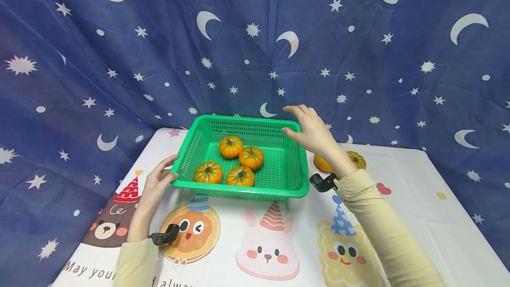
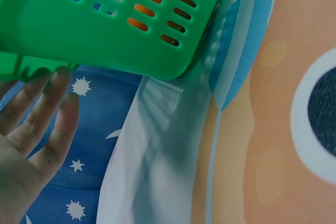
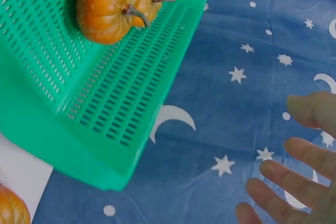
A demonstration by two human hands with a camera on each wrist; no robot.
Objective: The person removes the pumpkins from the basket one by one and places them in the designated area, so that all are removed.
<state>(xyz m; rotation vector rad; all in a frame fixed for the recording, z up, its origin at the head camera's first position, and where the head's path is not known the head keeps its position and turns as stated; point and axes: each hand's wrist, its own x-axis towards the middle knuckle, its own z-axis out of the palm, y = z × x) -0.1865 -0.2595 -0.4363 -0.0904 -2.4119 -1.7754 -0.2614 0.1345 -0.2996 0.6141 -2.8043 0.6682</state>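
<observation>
A green plastic basket [image 1: 284, 193] with slotted walls holds several small orange pumpkins [image 1: 240, 176] with short brown stems. At its left end is my left hand [image 1: 153, 185], fingertips and thumb touching the rim near the front corner. Its fingers [image 2: 39, 114] look fairly straight in the left wrist view, their tips at the green edge; the thumb is hidden there. My right hand [image 1: 312, 132] is raised by the back right corner, its fingers spread and holding nothing. A gap separates it from the basket in the right wrist view.
Right of the basket, an orange pumpkin [image 1: 322, 163] and a greenish one [image 1: 356, 160] lie on the table, partly behind my right forearm. The white cloth [image 1: 402, 207] bears cartoon prints. A blue curtain [image 1: 239, 56] with moons and stars hangs behind.
</observation>
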